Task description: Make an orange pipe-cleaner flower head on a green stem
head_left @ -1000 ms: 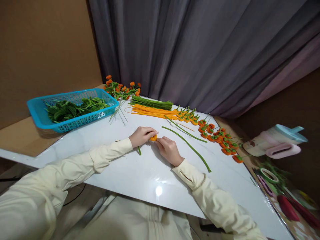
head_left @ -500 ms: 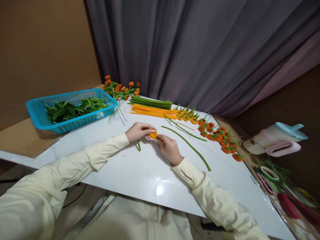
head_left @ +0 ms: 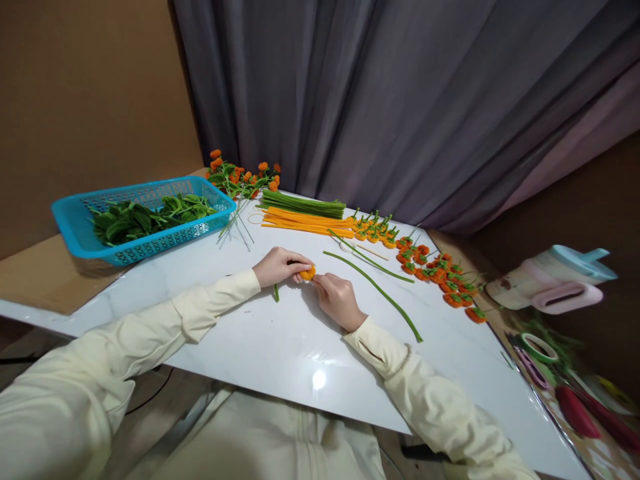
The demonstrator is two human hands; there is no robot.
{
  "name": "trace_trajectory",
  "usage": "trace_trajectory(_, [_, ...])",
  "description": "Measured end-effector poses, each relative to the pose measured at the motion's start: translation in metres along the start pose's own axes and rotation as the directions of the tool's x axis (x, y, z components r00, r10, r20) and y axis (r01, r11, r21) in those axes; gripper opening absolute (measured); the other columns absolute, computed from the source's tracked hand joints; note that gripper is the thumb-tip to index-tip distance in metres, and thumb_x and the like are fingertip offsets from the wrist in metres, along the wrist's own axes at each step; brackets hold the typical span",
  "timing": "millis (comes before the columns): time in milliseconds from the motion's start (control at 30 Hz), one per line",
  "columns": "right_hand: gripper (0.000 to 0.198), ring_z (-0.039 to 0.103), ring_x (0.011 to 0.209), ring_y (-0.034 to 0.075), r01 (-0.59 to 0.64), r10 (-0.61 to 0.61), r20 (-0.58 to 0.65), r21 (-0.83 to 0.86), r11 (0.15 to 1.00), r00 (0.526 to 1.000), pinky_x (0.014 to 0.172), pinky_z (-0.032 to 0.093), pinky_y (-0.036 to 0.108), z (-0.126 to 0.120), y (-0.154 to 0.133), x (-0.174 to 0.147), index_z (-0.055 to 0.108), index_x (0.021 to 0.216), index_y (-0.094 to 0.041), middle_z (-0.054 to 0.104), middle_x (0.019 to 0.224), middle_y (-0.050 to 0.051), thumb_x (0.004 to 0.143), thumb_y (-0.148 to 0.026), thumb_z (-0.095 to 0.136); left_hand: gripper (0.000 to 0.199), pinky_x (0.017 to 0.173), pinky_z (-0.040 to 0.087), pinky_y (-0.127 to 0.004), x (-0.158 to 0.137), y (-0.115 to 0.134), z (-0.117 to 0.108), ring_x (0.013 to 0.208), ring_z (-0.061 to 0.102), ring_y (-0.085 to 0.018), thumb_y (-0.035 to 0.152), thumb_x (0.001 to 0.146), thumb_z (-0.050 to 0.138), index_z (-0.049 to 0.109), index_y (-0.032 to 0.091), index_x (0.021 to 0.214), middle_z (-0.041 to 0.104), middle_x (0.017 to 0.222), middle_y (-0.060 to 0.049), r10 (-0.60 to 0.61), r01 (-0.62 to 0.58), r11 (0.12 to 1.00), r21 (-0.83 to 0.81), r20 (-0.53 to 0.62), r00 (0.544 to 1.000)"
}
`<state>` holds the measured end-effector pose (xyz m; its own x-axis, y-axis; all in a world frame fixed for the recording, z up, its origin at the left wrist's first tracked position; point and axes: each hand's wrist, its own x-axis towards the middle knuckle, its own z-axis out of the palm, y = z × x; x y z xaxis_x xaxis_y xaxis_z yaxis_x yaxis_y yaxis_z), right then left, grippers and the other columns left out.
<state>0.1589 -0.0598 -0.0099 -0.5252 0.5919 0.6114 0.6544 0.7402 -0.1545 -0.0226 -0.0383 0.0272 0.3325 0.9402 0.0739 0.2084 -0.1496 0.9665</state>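
Between the thumb and fingers of my left hand point(head_left: 277, 266) is a small orange pipe-cleaner flower point(head_left: 307, 273), held just above the table. My right hand point(head_left: 341, 300) is closed in a pinch right at the flower's lower right edge; whatever its fingertips grip is too small to make out. A short piece of green pipe cleaner point(head_left: 277, 293) shows below my left hand. Right of my hands, a long green pipe cleaner point(head_left: 376, 288) lies curved on the white table point(head_left: 280, 360), with another green strip point(head_left: 373, 259) behind it.
Behind my hands lie bundles of green pipe cleaners point(head_left: 303, 204) and orange pipe cleaners point(head_left: 305, 221). Yellow-orange flower heads point(head_left: 373, 235) and darker orange ones point(head_left: 437, 273) line the right. A blue basket point(head_left: 150, 245) holds leaves. A tumbler point(head_left: 520, 283) and green tape point(head_left: 539, 347) are far right.
The flower has turned slightly in my left fingers, so its ring opening shows less. My right fingertips have shifted a little downward along its edge. The things on the table stay put.
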Motion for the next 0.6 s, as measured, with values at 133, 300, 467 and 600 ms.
trace_trajectory(133, [0.022,0.051,0.055,0.014,0.03,-0.03,-0.001,-0.024,0.999,1.0,0.053,0.035,0.024,0.0,0.0,0.0,0.059,0.078,-0.016,0.056,0.06,0.004,0.086,-0.013,0.038,0.016,0.055,0.051,-0.019,-0.001,0.001,0.002,0.05,0.06,-0.01,0.02,0.072,0.063,0.072,0.013,0.083,0.07,0.064,-0.003,0.01,-0.01,1.0,0.019,-0.012,1.0])
trace_trajectory(300, [0.022,0.049,0.055,0.014,0.062,-0.062,-0.004,-0.058,0.996,0.998,0.052,0.034,0.024,-0.001,-0.001,0.0,0.057,0.078,-0.016,0.053,0.058,0.003,0.084,-0.01,0.037,0.017,0.055,0.051,-0.019,-0.002,-0.001,0.004,0.05,0.06,-0.01,0.021,0.072,0.063,0.072,0.012,0.084,0.07,0.066,-0.003,0.008,-0.008,1.0,-0.003,-0.011,1.0])
trace_trajectory(467, [0.023,0.048,0.055,0.014,0.143,-0.144,-0.013,-0.085,0.986,0.989,0.052,0.034,0.024,-0.004,0.009,0.003,0.056,0.078,-0.015,0.054,0.058,0.003,0.082,-0.006,0.036,0.028,0.059,0.052,-0.024,0.008,-0.007,0.004,0.055,0.061,-0.011,0.028,0.076,0.059,0.068,0.01,0.096,0.07,0.079,-0.007,0.026,-0.026,1.0,-0.002,0.003,1.0])
trace_trajectory(600, [0.02,0.05,0.058,0.014,0.236,-0.238,-0.004,-0.117,0.965,0.971,0.053,0.036,0.025,-0.01,0.041,0.015,0.056,0.084,-0.014,0.058,0.063,0.004,0.081,-0.005,0.038,0.03,0.078,0.049,-0.029,0.033,-0.002,-0.001,0.09,0.061,-0.019,0.033,0.074,0.062,0.067,0.015,0.097,0.065,0.102,-0.009,0.312,-0.278,0.925,0.259,-0.099,0.945])
